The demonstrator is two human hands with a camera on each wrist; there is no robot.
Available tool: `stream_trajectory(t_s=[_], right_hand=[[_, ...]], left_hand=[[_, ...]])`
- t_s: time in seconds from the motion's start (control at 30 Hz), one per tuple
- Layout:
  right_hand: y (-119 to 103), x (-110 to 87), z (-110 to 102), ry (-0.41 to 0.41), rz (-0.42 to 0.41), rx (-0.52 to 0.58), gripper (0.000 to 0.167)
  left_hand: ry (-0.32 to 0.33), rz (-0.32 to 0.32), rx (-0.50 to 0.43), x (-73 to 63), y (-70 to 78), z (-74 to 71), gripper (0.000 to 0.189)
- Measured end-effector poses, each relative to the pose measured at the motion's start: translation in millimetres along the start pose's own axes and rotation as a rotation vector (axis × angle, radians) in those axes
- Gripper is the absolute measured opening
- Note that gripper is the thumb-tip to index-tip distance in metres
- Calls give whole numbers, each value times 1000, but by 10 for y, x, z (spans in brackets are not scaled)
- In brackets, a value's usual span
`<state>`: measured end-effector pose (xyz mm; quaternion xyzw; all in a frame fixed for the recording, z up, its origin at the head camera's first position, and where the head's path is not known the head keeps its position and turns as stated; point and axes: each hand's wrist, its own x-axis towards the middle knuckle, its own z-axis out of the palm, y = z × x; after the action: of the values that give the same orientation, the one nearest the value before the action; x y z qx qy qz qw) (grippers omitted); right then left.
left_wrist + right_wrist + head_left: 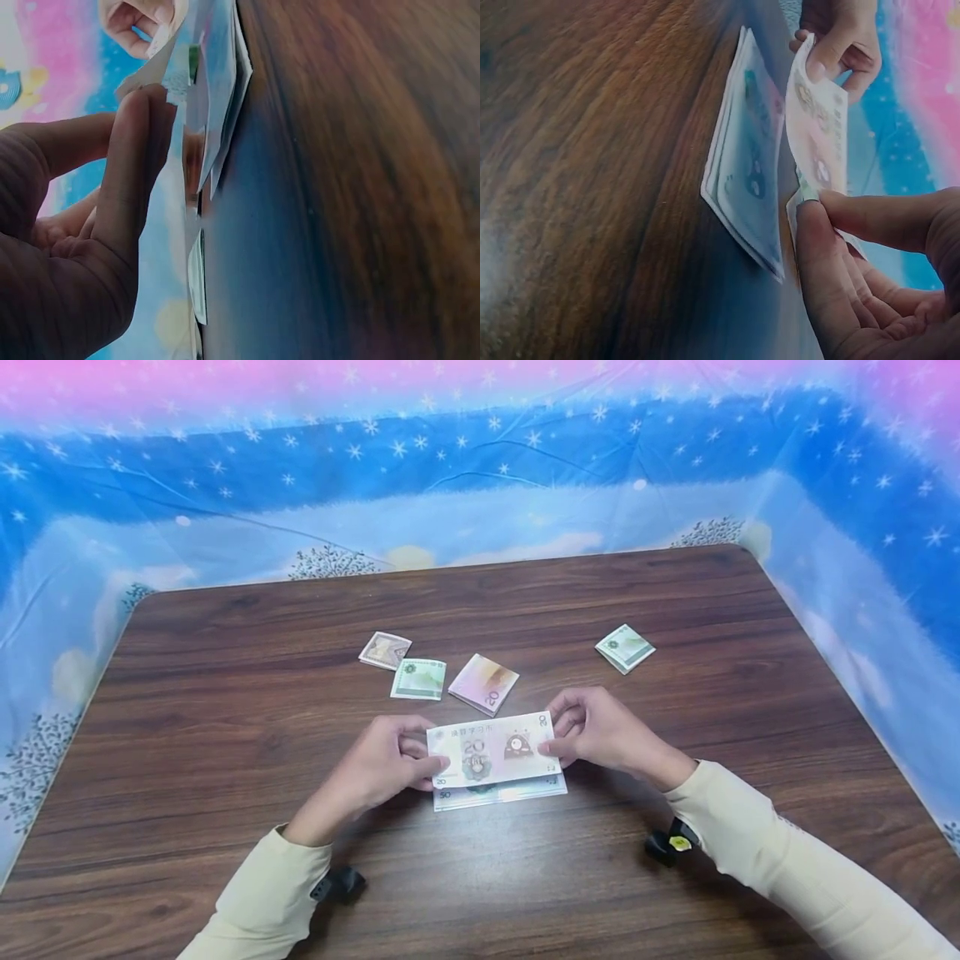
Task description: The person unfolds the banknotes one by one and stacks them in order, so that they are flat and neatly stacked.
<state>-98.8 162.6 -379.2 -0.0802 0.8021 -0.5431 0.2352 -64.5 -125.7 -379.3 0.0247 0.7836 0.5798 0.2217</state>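
Observation:
A pale play banknote (pixel 491 747) marked 20 is stretched flat between both hands. My left hand (pixel 386 758) pinches its left end between thumb and fingers, and my right hand (pixel 607 735) pinches the right end the same way. Beneath it on the table lies a small stack of bluish-green banknotes (pixel 742 157), the top one marked 50; the held note covers most of it in the head view. Both wrist views show the held banknote (pixel 154 64) raised above that stack, slightly bent along its length.
Behind the hands lie a folded pink-orange note (pixel 483 685) marked 20, a folded green note (pixel 418 679) and a brownish folded note (pixel 385 649). Another folded green note (pixel 625 648) lies farther right. A snowflake-patterned cloth (pixel 450 460) hangs around the brown wooden table (pixel 225 693).

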Motion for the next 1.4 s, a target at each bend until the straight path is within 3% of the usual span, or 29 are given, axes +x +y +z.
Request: stream_trajectory(t_s=[0.2,0.5,0.67,0.93,1.03,1.17,1.3,1.4], right_hand=[[54,-8,1,-25,-60,-152,33],[98,-15,34,-23,-119,-341,37],[106,-18,46,11,-171,-485,40],[89,-33,50,51,-131,-610,51],[77,-29,38,61,-151,-622,50],[32,15,-22,75,-170,-566,44],[-17,113,-95,98,-138,-425,35],[-27,210,-124,112,-89,-307,34]], left_hand=[[-17,-47,180,-11,22,16,50],[4,-36,483,18,19,78,46],[33,-16,549,8,23,108,43],[72,6,603,11,12,128,44],[106,59,630,26,20,130,38],[201,193,663,74,52,121,22],[289,315,699,127,97,132,16],[290,392,744,170,114,162,24]])
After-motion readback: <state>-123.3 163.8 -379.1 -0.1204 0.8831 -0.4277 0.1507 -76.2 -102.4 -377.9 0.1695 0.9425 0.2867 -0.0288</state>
